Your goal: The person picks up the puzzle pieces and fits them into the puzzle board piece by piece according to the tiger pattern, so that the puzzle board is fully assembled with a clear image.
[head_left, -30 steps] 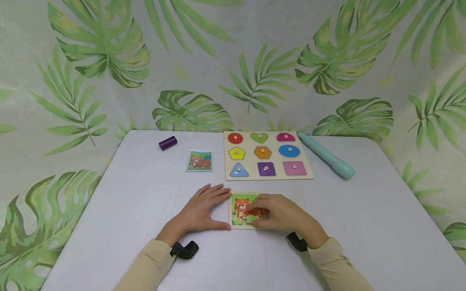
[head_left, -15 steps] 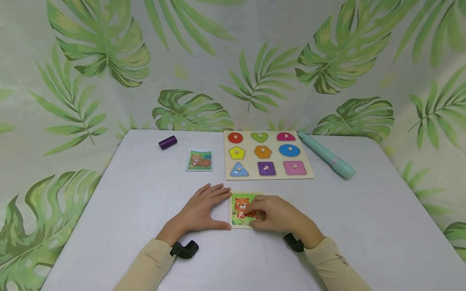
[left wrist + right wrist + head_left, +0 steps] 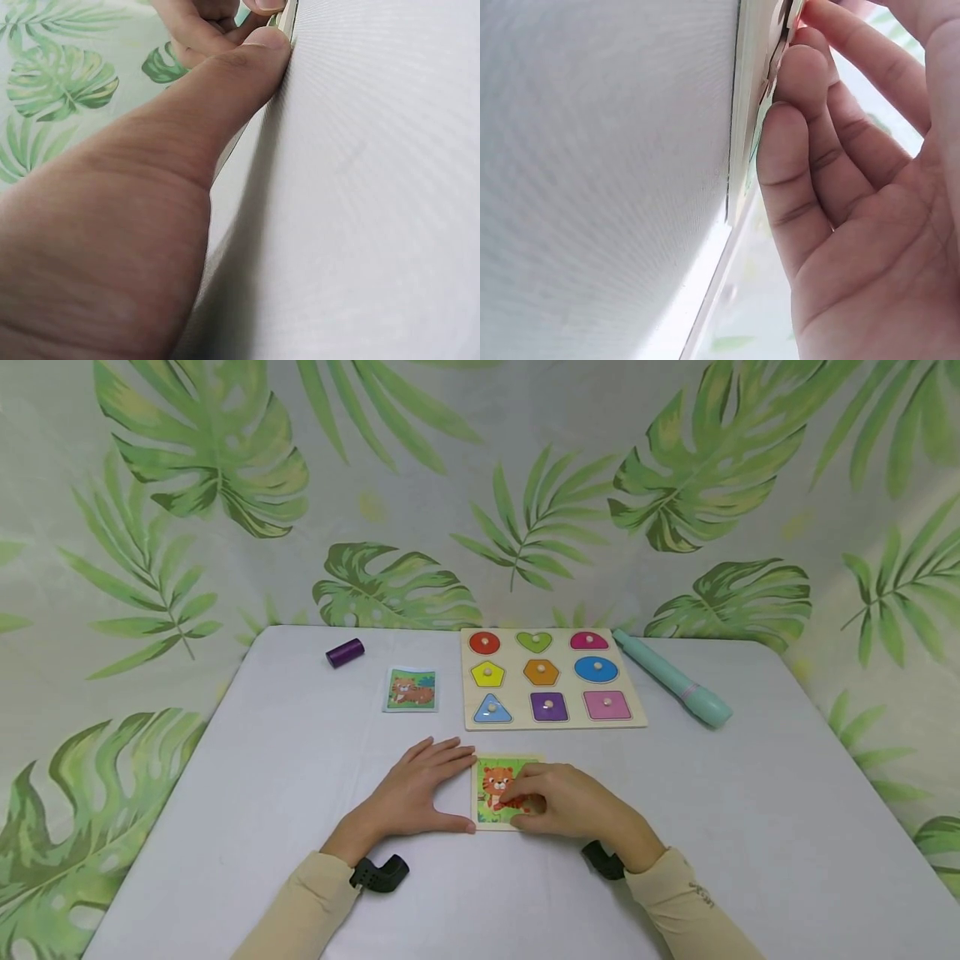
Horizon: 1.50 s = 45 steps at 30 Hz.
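Observation:
A small square tiger jigsaw puzzle [image 3: 495,770] lies in a pale wooden tray [image 3: 474,797] near the table's front middle. My left hand [image 3: 408,792] lies spread at its left side, index fingertip at the upper corner and thumb at the lower one. In the left wrist view the left thumb [image 3: 259,52] presses the tray's edge. Over the puzzle's right half, my right hand [image 3: 573,800] pinches a puzzle piece [image 3: 511,811] low in the picture between thumb and fingers. The right wrist view shows its fingertips [image 3: 799,71] right at the puzzle surface. This hand hides the puzzle's right side.
Behind the puzzle lies a wooden shape board [image 3: 517,693] with knobbed colored shapes. A tiger picture card [image 3: 411,691] and a purple cylinder [image 3: 345,653] are to its left. A mint-green tapered tube [image 3: 675,681] lies at its right.
My right hand has moved slightly left with the puzzle piece, which has gone from raised and tilted to nearly level with the picture. The left hand has stayed in place.

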Tool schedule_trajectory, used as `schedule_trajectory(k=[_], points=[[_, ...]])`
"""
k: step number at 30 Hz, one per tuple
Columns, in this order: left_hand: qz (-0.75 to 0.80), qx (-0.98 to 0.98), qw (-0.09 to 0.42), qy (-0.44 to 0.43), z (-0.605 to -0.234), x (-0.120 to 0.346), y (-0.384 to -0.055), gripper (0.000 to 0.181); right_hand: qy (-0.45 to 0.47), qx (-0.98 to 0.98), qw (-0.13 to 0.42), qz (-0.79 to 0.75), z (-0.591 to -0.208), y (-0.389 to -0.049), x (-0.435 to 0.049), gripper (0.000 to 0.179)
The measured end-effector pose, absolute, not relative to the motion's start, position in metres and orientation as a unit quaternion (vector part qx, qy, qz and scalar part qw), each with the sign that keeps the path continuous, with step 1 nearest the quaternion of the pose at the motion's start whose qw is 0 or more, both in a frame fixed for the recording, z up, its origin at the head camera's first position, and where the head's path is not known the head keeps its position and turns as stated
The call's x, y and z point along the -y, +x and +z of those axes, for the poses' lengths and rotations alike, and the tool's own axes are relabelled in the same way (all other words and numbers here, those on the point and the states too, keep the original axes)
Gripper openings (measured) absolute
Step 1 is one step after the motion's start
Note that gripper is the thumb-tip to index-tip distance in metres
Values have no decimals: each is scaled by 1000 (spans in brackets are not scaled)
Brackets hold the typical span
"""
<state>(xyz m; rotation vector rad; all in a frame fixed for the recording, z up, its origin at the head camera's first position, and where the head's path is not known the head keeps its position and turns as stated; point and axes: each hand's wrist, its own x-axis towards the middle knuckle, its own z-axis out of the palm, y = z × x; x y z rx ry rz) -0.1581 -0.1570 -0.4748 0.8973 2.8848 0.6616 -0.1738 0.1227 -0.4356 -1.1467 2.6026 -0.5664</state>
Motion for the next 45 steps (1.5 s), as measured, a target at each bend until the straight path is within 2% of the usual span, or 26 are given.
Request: schedule_trajectory(k=[15,25,45], points=[[221,-932,22,288,-474,158,-159,98,-406,-874,124,-238,-440,-176,-127,24],[220,-931,24,291,-473,157,-157,96,-382,-879,151,-242,-438,-174,-128,25],[225,-930,20,290,-474,157,-157,97,-364,-890,134,-241,-424,-168,-164,28]])
